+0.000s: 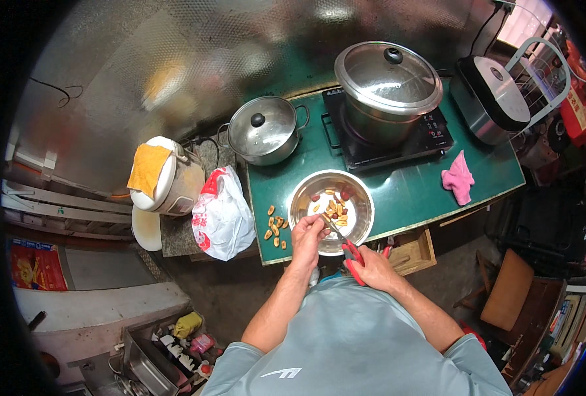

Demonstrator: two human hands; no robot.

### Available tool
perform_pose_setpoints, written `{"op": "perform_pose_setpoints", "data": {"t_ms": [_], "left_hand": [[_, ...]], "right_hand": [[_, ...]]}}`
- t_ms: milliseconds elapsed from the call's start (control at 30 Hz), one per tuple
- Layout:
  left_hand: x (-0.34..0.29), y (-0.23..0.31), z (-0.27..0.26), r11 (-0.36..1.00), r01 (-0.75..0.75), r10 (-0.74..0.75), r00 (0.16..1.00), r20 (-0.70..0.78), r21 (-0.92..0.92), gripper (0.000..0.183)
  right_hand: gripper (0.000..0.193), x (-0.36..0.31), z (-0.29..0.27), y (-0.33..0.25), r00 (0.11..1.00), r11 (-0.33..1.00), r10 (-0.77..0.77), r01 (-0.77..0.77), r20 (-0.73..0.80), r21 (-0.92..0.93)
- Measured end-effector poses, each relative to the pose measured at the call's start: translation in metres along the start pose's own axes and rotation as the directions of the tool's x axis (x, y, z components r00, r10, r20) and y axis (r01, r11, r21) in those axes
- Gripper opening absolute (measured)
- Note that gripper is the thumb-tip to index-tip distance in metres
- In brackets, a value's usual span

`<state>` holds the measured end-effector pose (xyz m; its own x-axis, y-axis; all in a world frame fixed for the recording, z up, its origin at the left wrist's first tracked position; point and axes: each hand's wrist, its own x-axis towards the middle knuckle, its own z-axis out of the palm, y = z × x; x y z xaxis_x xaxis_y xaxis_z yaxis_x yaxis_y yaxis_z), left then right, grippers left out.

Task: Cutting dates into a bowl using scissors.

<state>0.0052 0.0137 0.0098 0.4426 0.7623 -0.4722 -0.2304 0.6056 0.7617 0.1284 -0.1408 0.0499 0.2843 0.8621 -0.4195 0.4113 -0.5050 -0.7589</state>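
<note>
A pair of scissors with red handles (353,253) is in my right hand (376,269), fingers wrapped round the grips. The blades point up and left over a steel bowl (294,198). Just at the blade tips, my left hand (309,236) pinches a small brownish piece (324,218), mostly hidden by the fingers. Inside the bowl lie several yellow-brown oval cut pieces (336,210) and a few dark red ones (345,192). More tan oval pieces (276,228) are scattered on the green table (405,191) left of the bowl.
A lidded pot (262,132) stands behind the bowl, and a big lidded pot (388,86) sits on a black cooktop (398,148). To the left are a white plastic bag (227,218) and a rice cooker (181,181). A pink cloth (458,178) lies right; below, a drawer (415,254) is pulled out.
</note>
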Motion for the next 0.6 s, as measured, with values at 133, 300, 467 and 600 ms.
{"op": "perform_pose_setpoints", "data": {"t_ms": [133,300,467,600], "left_hand": [[0.0019,-0.0029,-0.0024,1.000,-0.011,0.012,1.000,-0.020,0.028,0.017],[0.0016,-0.0018,-0.0003,0.997,-0.043,0.045,0.998,-0.043,0.058,0.017],[0.0019,-0.0027,-0.0002,0.997,-0.054,0.057,0.998,-0.036,0.058,0.017],[0.0019,-0.0022,0.0001,0.997,-0.059,0.060,0.998,-0.020,0.040,0.017]], "right_hand": [[0.052,0.0016,-0.0007,-0.0005,0.999,0.999,0.031,-0.030,0.036,-0.038],[0.052,0.0011,-0.0006,-0.0014,1.000,1.000,0.003,-0.003,0.024,0.011],[0.052,0.0012,-0.0030,-0.0037,0.995,0.999,0.045,-0.046,0.087,0.012],[0.052,0.0002,-0.0020,-0.0016,0.997,0.997,0.012,-0.018,0.074,0.069]]}}
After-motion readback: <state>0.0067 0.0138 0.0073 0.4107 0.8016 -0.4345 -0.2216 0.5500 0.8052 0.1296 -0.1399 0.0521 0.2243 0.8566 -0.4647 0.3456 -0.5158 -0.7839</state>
